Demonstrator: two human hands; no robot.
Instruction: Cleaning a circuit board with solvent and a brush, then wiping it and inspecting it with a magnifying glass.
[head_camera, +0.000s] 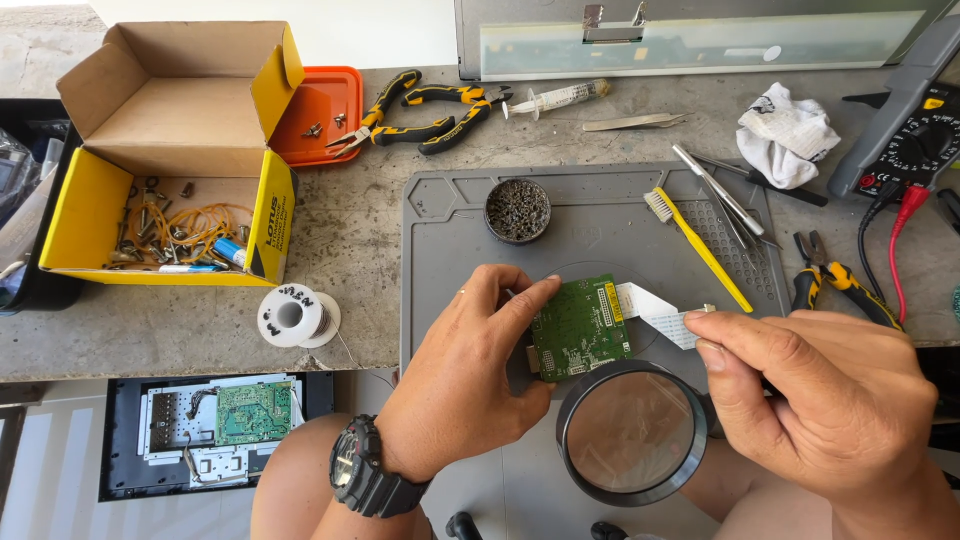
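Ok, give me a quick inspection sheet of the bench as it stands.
Surface: grey work mat on a stone bench.
Job's things: green circuit board with white ribbon cable; magnifying glass below it.
Clutter: yellow box, orange tray, pliers, syringe, solder spool, brush, rag.
Grippers: left hand holds the board; right hand pinches a small tool, barely visible.
Cables: red and black meter leads.
Surroundings: opened monitor back lower left.
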